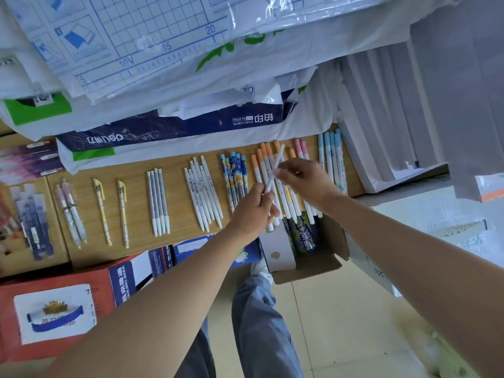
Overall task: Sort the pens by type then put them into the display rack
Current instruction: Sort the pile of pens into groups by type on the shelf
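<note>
Left hand (pixel 253 211) grips the lower end of a slim white plastic pen (pixel 276 163). Right hand (pixel 305 181) pinches its middle, held above the orange-capped white pens (pixel 255 163) on the wooden desk (pixel 136 159). Risk: if it slips, it falls among them and muddles the sorted rows.

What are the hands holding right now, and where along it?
One slim white pen: the left hand grips its lower end, and fingers of the right hand seem to pinch its middle.
</note>
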`<control>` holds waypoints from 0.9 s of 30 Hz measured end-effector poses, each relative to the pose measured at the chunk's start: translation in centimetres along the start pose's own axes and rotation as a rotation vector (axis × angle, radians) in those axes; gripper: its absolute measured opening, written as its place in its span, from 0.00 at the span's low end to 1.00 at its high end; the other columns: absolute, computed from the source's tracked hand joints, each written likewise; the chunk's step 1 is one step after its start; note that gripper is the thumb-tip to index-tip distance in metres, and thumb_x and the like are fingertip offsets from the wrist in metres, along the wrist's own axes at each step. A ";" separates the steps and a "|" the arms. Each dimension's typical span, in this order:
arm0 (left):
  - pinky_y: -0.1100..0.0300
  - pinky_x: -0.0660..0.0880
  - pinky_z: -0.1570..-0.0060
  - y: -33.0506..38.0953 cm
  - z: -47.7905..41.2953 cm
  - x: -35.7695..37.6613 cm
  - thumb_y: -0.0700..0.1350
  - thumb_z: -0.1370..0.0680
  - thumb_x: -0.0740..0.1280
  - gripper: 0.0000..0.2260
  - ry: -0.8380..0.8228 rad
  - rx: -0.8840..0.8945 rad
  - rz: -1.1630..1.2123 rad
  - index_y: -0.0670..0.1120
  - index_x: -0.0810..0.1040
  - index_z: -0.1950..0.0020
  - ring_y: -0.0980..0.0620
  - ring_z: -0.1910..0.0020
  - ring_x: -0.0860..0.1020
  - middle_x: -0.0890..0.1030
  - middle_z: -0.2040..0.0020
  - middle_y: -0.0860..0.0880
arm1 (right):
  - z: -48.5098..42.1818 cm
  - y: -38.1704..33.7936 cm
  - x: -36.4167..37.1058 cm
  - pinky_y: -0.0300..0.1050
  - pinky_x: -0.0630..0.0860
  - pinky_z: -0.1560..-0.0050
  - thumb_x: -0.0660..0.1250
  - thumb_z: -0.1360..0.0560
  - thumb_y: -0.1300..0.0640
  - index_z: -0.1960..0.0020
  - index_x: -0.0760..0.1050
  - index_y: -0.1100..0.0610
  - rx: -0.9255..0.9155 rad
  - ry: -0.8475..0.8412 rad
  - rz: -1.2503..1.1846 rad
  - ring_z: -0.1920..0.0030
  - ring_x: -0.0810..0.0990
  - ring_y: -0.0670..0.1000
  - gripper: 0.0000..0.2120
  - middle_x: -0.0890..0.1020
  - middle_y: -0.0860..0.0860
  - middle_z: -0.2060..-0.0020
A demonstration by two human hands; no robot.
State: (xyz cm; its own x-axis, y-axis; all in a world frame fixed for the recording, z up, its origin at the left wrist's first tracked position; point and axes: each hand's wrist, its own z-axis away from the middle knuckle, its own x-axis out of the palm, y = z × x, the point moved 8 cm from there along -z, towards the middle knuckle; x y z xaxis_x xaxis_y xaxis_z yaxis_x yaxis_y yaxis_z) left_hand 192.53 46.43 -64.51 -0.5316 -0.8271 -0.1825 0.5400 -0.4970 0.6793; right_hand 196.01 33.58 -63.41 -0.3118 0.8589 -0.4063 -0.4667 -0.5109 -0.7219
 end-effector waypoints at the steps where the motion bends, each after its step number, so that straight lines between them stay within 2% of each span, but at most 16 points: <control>1: 0.58 0.76 0.62 0.1 0.1 0.0 0.45 0.17 0.56 0.06 -0.018 0.010 -0.042 0.45 0.70 0.49 0.51 0.66 0.77 0.81 0.60 0.46 | -0.1 -0.6 1.0 0.34 0.65 0.68 0.66 0.22 0.50 0.57 0.76 0.53 -0.003 -0.035 -0.021 0.73 0.68 0.39 0.08 0.74 0.45 0.70; 3: 0.51 0.77 0.52 0.1 0.4 -0.9 0.48 0.18 0.57 0.09 -0.006 0.038 -0.185 0.45 0.73 0.44 0.49 0.55 0.80 0.83 0.54 0.48 | -0.5 -1.4 2.2 0.38 0.65 0.68 0.66 0.22 0.53 0.63 0.72 0.55 0.010 -0.037 -0.061 0.74 0.68 0.40 0.12 0.72 0.47 0.72; 4: 0.51 0.76 0.51 0.0 0.6 -1.9 0.49 0.18 0.58 0.11 0.036 0.053 -0.261 0.45 0.74 0.43 0.49 0.52 0.80 0.82 0.51 0.48 | -0.7 -1.6 2.7 0.39 0.66 0.68 0.65 0.22 0.54 0.63 0.72 0.56 0.025 -0.031 -0.077 0.74 0.70 0.40 0.12 0.73 0.47 0.72; 6: 0.54 0.73 0.54 -0.4 1.2 -4.8 0.49 0.19 0.59 0.10 0.184 0.084 -0.377 0.45 0.75 0.44 0.50 0.51 0.77 0.79 0.49 0.48 | -0.9 -2.4 3.6 0.40 0.68 0.67 0.65 0.22 0.55 0.61 0.73 0.57 0.037 -0.011 -0.073 0.75 0.73 0.40 0.10 0.75 0.47 0.71; 8: 0.59 0.67 0.57 -1.5 2.1 -7.9 0.46 0.20 0.60 0.08 0.328 0.078 -0.462 0.45 0.76 0.45 0.51 0.53 0.74 0.75 0.50 0.48 | -1.2 -3.3 4.7 0.42 0.72 0.65 0.67 0.23 0.55 0.58 0.75 0.58 0.030 0.018 -0.049 0.71 0.77 0.45 0.08 0.77 0.48 0.69; 11: 0.58 0.71 0.53 -4.0 3.4 -11.5 0.40 0.21 0.61 0.09 0.436 0.021 -0.473 0.44 0.75 0.42 0.47 0.50 0.75 0.74 0.46 0.44 | -1.4 -5.1 7.4 0.46 0.76 0.58 0.69 0.25 0.54 0.51 0.77 0.58 0.015 0.014 0.035 0.60 0.81 0.53 0.08 0.82 0.52 0.61; 14: 0.58 0.71 0.51 -6.2 4.0 -13.3 0.38 0.22 0.62 0.11 0.445 -0.021 -0.472 0.42 0.73 0.40 0.46 0.46 0.75 0.73 0.43 0.43 | -1.8 -6.8 10.8 0.45 0.76 0.57 0.71 0.26 0.53 0.47 0.76 0.59 -0.018 -0.015 0.183 0.57 0.81 0.53 0.12 0.83 0.53 0.57; 18: 0.62 0.63 0.56 -7.6 4.0 -14.1 0.38 0.23 0.61 0.12 0.423 -0.008 -0.507 0.40 0.71 0.40 0.43 0.44 0.73 0.72 0.42 0.41 | -2.9 -7.8 13.9 0.44 0.75 0.60 0.72 0.27 0.53 0.45 0.73 0.59 -0.045 0.026 0.351 0.55 0.81 0.56 0.16 0.83 0.55 0.56; 20: 0.58 0.65 0.56 -8.0 3.7 -14.1 0.39 0.23 0.60 0.14 0.407 -0.002 -0.503 0.40 0.70 0.37 0.42 0.44 0.73 0.70 0.39 0.41 | -3.3 -8.0 14.5 0.46 0.75 0.61 0.71 0.27 0.53 0.45 0.70 0.59 -0.052 0.052 0.426 0.56 0.81 0.57 0.16 0.82 0.56 0.57; 23: 0.52 0.72 0.46 -8.3 3.4 -13.8 0.40 0.22 0.61 0.19 0.375 0.029 -0.455 0.42 0.69 0.32 0.43 0.39 0.72 0.68 0.34 0.42 | -3.4 -8.2 14.7 0.45 0.70 0.64 0.72 0.27 0.54 0.44 0.68 0.59 -0.048 0.085 0.469 0.58 0.80 0.57 0.18 0.81 0.56 0.57; 27: 0.53 0.69 0.40 -8.6 3.4 -13.6 0.41 0.21 0.60 0.21 0.324 0.019 -0.428 0.45 0.66 0.28 0.45 0.34 0.69 0.65 0.30 0.43 | -2.9 -8.1 14.5 0.48 0.75 0.59 0.72 0.28 0.54 0.42 0.67 0.58 -0.062 0.084 0.434 0.57 0.79 0.56 0.20 0.80 0.55 0.56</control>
State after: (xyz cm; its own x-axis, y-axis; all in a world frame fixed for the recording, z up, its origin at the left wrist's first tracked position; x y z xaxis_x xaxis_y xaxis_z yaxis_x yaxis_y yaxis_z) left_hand 192.90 62.85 -65.40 -0.4718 -0.5915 -0.6539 0.3052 -0.8053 0.5082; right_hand 197.70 50.27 -65.09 -0.3988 0.5664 -0.7212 -0.2562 -0.8240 -0.5054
